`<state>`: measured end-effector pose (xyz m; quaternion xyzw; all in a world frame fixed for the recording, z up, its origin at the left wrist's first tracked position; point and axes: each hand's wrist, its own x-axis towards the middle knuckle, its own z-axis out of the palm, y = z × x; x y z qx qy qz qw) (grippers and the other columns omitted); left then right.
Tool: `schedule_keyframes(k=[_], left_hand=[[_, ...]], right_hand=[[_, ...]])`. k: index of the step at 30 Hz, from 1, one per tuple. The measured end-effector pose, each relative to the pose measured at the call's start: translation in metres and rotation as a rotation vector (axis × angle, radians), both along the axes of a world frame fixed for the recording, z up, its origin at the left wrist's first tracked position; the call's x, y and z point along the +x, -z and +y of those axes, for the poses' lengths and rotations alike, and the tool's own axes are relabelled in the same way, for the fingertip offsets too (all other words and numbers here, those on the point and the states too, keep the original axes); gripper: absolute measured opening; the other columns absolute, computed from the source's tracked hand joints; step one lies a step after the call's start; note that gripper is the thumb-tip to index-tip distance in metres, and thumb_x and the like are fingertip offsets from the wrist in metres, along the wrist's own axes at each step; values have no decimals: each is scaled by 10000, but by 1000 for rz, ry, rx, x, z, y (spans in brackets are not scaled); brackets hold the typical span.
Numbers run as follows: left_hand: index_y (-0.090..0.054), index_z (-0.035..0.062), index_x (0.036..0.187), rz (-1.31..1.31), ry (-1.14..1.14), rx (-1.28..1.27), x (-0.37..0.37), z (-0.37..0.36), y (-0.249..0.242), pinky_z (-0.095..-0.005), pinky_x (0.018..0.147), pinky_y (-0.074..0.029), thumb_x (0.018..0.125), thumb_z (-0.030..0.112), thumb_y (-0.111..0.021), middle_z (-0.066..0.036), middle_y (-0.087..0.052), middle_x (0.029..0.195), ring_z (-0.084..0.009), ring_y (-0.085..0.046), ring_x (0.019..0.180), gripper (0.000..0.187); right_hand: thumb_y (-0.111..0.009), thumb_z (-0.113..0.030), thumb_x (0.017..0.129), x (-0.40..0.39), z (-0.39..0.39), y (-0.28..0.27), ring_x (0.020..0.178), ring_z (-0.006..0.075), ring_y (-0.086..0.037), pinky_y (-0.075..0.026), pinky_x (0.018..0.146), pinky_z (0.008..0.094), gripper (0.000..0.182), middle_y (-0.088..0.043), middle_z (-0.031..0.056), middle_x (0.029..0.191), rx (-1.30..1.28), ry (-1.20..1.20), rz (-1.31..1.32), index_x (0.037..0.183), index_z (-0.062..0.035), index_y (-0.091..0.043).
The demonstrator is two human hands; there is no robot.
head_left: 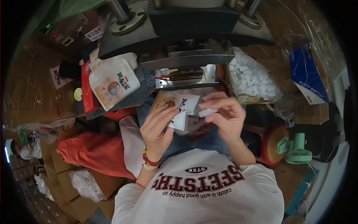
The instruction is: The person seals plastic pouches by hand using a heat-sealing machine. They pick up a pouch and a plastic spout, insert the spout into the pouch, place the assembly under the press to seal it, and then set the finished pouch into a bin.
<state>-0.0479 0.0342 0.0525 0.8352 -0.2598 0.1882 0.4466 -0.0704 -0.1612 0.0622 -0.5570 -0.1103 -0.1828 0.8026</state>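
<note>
My left hand (158, 125) is closed on printed plastic pouches (178, 125), white and orange with dark lettering, its fingers lying over the front one. To the right, my right hand (227, 114) pinches a small white piece (207, 112) between thumb and fingertips, beside the pouches' right edge. Its exact kind is too small to make out. Both hands are over my lap, just below the metal jaw (186, 76) of a press machine. A stack of similar printed pouches (113, 84) lies at the left of the machine.
A box of small white pieces (251, 74) stands right of the press. Farther right are a blue foot switch box (307, 74) and a green fan (298, 151). Red cloth (93, 153) and cartons (80, 205) lie at the left. The press head (194, 22) overhangs the front.
</note>
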Motion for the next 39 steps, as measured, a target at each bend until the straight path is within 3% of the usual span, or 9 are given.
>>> schedule_keyframes(k=[4,12,14,18,23,30,33,36,39], left_hand=[[-700,34,1008,-50,40,72,2,-2,-11,-361,843,-521,642,-45,-576,-89,-696,1028,-284,-653,980,394],[-701,-17,957,240,200,-59,5,-16,27,-263,670,-520,809,20,-654,-115,-711,913,-173,-682,760,159],[-694,-18,990,832,204,-212,11,-19,60,-225,587,-501,863,129,-687,-59,-713,830,-91,-643,661,195],[-696,-57,937,1105,146,-690,33,-35,56,-211,594,-486,888,173,-684,-53,-703,820,-70,-617,681,235],[-679,-56,967,1090,185,-897,75,-45,53,-229,656,-490,888,150,-675,-62,-697,889,-82,-631,738,221],[-675,-15,984,1117,226,-713,86,-28,53,-219,668,-467,884,218,-688,-36,-685,890,-66,-611,773,254],[-406,17,1366,-84,-622,421,92,20,44,-544,1019,-290,790,507,-695,-207,-440,1382,-348,-407,1273,810],[-314,53,1428,4,-546,823,80,75,75,-640,1042,-173,782,564,-663,-142,-323,1494,-319,-302,1365,894],[-527,110,1298,26,-345,595,52,90,69,-475,987,-380,774,226,-666,-100,-520,1345,-265,-509,1214,555]], right_hand=[[-809,-83,668,12,-16,-4,996,255,-612,-429,879,381,268,-723,84,905,-745,178,-248,876,-30,-649],[-783,-126,700,18,-20,16,1016,258,-597,-420,918,367,368,-685,89,1015,-741,131,-81,1040,-40,-671],[-752,-92,738,18,-19,17,1045,239,-586,-426,928,334,406,-650,107,1109,-688,231,104,1120,-20,-632],[-645,-96,870,18,-60,-7,992,157,-580,-436,897,275,256,-659,81,1030,-683,517,131,1100,14,-621],[-598,-53,866,70,-111,38,905,280,-602,-456,831,354,250,-646,114,991,-1208,701,122,1115,-36,-613],[-560,14,826,69,-111,48,890,377,-585,-474,769,417,294,-608,169,990,-1407,538,240,1113,-36,-600],[-543,9,865,62,-107,34,869,312,-619,-484,770,357,255,-616,152,989,-1276,463,273,1108,-27,-611],[-556,-46,928,43,-92,33,878,148,-574,-450,796,250,205,-605,76,1041,-573,555,240,1119,9,-607],[-578,-19,910,24,-60,23,941,123,-547,-441,813,228,198,-576,71,1091,-349,343,102,1100,27,-609]])
